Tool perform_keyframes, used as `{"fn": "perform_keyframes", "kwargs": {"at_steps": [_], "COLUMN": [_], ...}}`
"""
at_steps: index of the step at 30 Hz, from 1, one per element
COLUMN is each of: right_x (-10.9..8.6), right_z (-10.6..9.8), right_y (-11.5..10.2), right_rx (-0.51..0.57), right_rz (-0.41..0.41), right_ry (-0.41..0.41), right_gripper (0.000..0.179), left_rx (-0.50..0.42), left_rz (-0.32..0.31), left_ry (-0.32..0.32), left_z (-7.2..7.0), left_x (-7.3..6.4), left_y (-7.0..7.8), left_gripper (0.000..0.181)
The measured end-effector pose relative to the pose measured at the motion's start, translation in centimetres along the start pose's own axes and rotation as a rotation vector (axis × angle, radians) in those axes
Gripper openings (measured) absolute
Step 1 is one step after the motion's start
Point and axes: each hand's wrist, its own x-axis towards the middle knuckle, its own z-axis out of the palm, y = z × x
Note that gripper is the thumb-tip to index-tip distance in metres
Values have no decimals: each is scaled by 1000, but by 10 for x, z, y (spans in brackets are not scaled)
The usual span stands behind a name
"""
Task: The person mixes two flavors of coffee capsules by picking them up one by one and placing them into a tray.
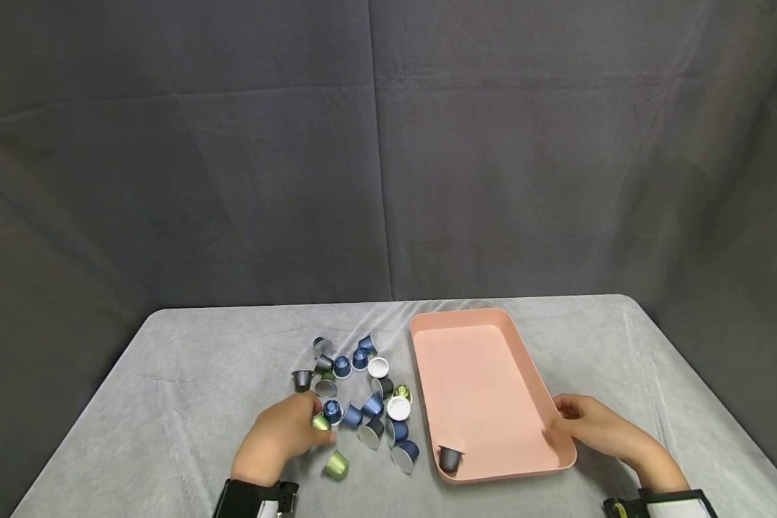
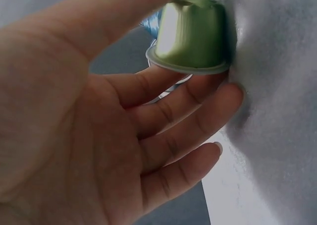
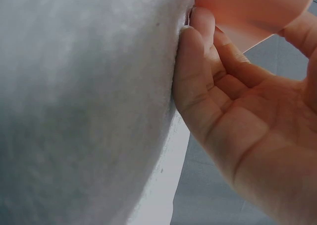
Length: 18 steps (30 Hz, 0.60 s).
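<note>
On the left of the table, my left hand (image 1: 283, 432) has its thumb and fingers about a green coffee capsule (image 1: 321, 421). In the left wrist view that capsule (image 2: 193, 34) stands rim down between thumb and fingertips. A second green capsule (image 1: 337, 465) lies just in front of the hand, and a blue capsule (image 1: 332, 411) is right beside the fingers. My right hand (image 1: 598, 430) grips the right rim of a pink tray (image 1: 544, 406), thumb at the rim and the other fingers low on its outer side. One dark capsule (image 1: 450, 460) is in the tray's near left corner.
Several blue, dark and green capsules lie loosely scattered between the left hand and the tray, some tipped over, such as a navy capsule (image 1: 405, 455). White capsule lids (image 1: 398, 409) face up among them. A grey cloth (image 1: 168, 403) covers the table, with a dark curtain (image 1: 265, 180) behind.
</note>
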Motion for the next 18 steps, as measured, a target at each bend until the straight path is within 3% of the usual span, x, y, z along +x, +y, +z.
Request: {"fn": "perform_keyframes", "kwargs": {"at_steps": [18], "right_x": [1], "right_z": [1], "right_y": [2], "right_rx": [-8], "right_rz": [-27], "right_ry": [8], "right_gripper": [29], "left_rx": [-17], "left_rz": [-9], "left_ry": [-12], "left_z": [1], "left_x": [0], "left_y": [-1], "left_gripper": [35]}}
